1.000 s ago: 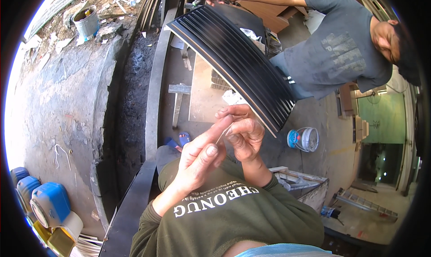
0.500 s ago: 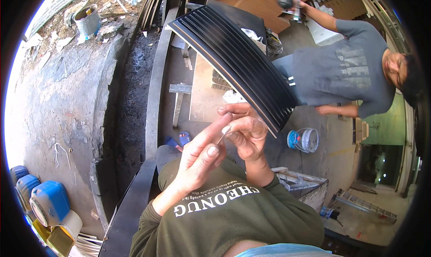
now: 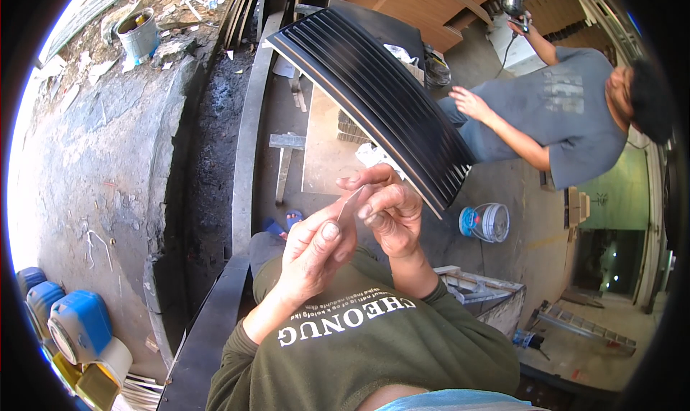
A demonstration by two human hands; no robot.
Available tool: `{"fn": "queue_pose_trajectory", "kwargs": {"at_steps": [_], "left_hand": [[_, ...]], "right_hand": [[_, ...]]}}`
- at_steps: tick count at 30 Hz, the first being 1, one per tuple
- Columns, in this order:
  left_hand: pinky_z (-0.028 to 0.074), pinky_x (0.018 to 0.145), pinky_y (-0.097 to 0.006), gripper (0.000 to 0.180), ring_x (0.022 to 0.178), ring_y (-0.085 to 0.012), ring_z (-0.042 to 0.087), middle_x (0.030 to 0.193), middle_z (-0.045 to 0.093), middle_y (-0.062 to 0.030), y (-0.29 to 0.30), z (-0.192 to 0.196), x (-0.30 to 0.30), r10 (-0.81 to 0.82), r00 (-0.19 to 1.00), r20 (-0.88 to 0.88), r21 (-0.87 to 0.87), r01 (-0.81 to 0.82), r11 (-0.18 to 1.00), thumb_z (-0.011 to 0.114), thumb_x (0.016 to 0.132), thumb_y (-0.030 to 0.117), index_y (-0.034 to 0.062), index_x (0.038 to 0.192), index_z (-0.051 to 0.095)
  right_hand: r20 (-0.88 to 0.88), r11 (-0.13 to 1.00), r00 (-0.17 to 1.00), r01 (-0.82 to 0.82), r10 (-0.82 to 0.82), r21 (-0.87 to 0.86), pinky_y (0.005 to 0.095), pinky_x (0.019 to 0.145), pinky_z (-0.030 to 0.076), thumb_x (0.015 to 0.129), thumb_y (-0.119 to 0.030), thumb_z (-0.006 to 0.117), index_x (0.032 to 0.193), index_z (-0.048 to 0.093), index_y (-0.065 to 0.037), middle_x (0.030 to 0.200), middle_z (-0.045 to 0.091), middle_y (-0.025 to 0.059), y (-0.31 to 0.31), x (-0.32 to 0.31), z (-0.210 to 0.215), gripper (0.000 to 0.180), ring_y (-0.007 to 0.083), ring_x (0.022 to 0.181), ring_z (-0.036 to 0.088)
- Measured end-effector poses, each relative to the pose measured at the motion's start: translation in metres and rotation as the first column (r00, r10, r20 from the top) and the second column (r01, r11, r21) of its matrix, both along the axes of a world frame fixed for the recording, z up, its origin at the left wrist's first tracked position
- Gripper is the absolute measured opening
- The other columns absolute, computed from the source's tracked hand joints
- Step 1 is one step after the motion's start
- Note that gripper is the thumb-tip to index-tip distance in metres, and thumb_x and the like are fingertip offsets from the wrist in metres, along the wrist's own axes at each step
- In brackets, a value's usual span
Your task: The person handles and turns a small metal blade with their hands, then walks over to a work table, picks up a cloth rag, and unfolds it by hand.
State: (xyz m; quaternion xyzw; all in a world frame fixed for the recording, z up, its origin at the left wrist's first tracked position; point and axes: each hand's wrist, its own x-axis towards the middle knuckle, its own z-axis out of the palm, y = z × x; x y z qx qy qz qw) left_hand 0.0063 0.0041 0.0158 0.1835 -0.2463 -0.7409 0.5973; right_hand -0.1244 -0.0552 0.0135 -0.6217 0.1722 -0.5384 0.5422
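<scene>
Greyish-brown, a thin flat piece (image 3: 351,204) is jutting from the left hand (image 3: 313,249), whose thumb and fingers are pinching it, while the right hand (image 3: 397,217) is half-curling at its tip, grip unclear, nothing showing how much handling is finished or left

Your dark green sweater (image 3: 438,346) carries large white capitals (image 3: 348,323) across the chest, upside down in your view, with smaller white print (image 3: 338,305) just above them, too fine to make out. Near you, the co-worker's grey T-shirt (image 3: 510,113) bears pale block lettering (image 3: 563,93), sideways and blurred.
</scene>
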Motion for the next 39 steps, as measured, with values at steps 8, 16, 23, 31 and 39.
{"fn": "queue_pose_trajectory", "kwargs": {"at_steps": [8,16,23,31,39], "left_hand": [[0.026,0.045,-0.018,0.062,0.050,-0.0040,0.033,0.066,0.044,0.0010,0.001,0.004,-0.008,0.093,0.991,0.100,-0.079,-0.085,0.993,0.051,0.088,0.037,-0.0041,0.131,0.033],[0.029,0.053,-0.017,0.052,0.057,-0.0043,0.035,0.074,0.046,0.0020,-0.003,-0.007,0.003,-0.046,0.999,0.004,-0.096,0.047,0.994,0.043,0.092,0.032,-0.0012,0.132,0.035],[0.025,0.043,-0.018,0.059,0.048,-0.0038,0.031,0.062,0.040,0.0013,-0.002,0.003,-0.010,0.166,0.972,0.166,-0.092,-0.152,0.984,0.046,0.090,0.036,-0.0036,0.131,0.033],[0.025,0.046,-0.018,0.050,0.049,-0.0037,0.031,0.063,0.041,0.0024,-0.004,-0.008,0.001,0.063,0.994,0.086,-0.079,-0.056,0.995,0.043,0.092,0.031,-0.0025,0.129,0.038],[0.024,0.044,-0.017,0.058,0.047,-0.0037,0.030,0.060,0.040,0.0017,-0.005,-0.002,-0.002,0.124,0.973,0.194,-0.130,-0.100,0.986,0.044,0.091,0.038,-0.0048,0.130,0.035]], "right_hand": [[-0.094,0.998,0.994,0.061,-0.062,-0.015,0.0320,0.082,0.046,0.081,-0.013,0.063,0.082,0.059,-0.001,0.105,0.051,0.0170,-0.002,-0.002,0.001,0.013,0.0223,0.096,0.056],[0.112,0.989,0.992,-0.066,0.052,0.131,0.0336,0.085,0.044,0.081,-0.013,0.063,0.082,0.059,-0.002,0.108,0.049,0.0162,-0.001,0.001,-0.010,0.012,0.0229,0.100,0.054],[-0.028,0.996,0.999,0.040,-0.038,0.077,0.0332,0.086,0.044,0.081,-0.013,0.063,0.083,0.059,-0.002,0.108,0.050,0.0158,-0.002,0.004,-0.003,0.012,0.0224,0.099,0.054],[0.079,0.978,0.995,-0.080,0.065,0.194,0.0319,0.085,0.044,0.081,-0.014,0.063,0.083,0.058,-0.002,0.109,0.050,0.0156,-0.002,0.002,-0.008,0.013,0.0209,0.099,0.054],[0.259,0.928,0.955,-0.222,0.145,0.299,0.0370,0.088,0.045,0.081,-0.012,0.062,0.082,0.056,-0.004,0.114,0.046,0.0145,-0.003,0.008,-0.008,0.010,0.0239,0.101,0.055]]}}
